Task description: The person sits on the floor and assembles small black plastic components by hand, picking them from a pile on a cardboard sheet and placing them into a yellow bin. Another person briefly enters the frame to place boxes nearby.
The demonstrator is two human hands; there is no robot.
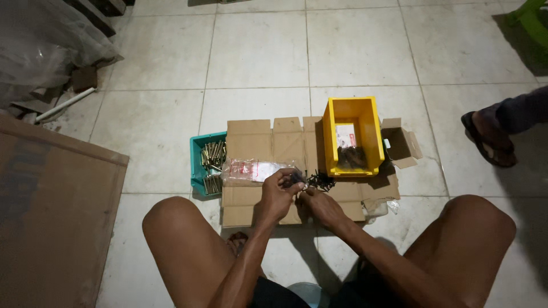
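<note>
Head view: a flattened cardboard sheet (268, 142) lies on a pale tiled floor (257, 51). A yellow bin (365, 114) holding a few dark screws stands at its far right edge; a teal tray (197, 162) of brass pieces sits off its left edge. Left hand (278, 197) and right hand (319, 205) pinch small dark screws (294, 181) at mid-sheet. A loose pile (321, 181) remains unsorted.

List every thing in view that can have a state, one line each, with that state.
Left hand: closed around small dark parts.
Right hand: fingers pinched at the left hand's parts.
Yellow bin: upright, open, dark parts at its bottom.
Teal tray: open, holds brass-coloured metal pieces.
Clear plastic bag: lying flat.
Cardboard sheet: flattened, spread on the floor.
Pile of dark parts: loose on the cardboard.
Small cardboard box: open.
</note>
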